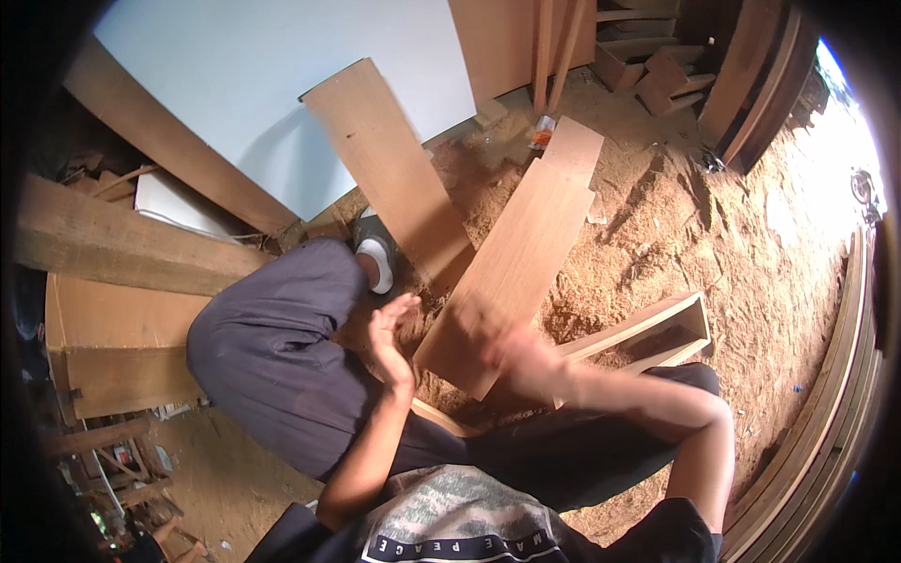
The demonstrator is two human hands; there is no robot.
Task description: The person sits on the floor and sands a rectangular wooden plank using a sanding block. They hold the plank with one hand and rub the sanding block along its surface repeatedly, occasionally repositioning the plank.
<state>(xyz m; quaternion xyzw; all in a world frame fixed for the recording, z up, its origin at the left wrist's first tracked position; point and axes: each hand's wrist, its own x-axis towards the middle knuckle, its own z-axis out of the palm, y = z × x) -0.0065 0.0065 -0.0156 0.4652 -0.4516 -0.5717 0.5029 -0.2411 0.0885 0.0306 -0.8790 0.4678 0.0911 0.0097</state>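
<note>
My left hand (394, 341) is raised beside the near end of a flat wooden board (521, 260), its fingers apart and nothing in it. Over the same board's near right part is my right hand (510, 352), blurred; whether it touches the board or holds anything cannot be told. Another wooden board (391, 162) slants away to the left of the first, its near end close to the first board's left edge. A narrow wooden box frame (633, 327) lies to the right, by my knee.
A large white panel (281, 91) stands ahead at the left. Wood shavings (633, 246) cover the ground. Long timbers (809, 436) run along the right side. An orange-and-white can (543, 132) stands beyond the boards. Wooden drawers (669, 77) are piled at the back right.
</note>
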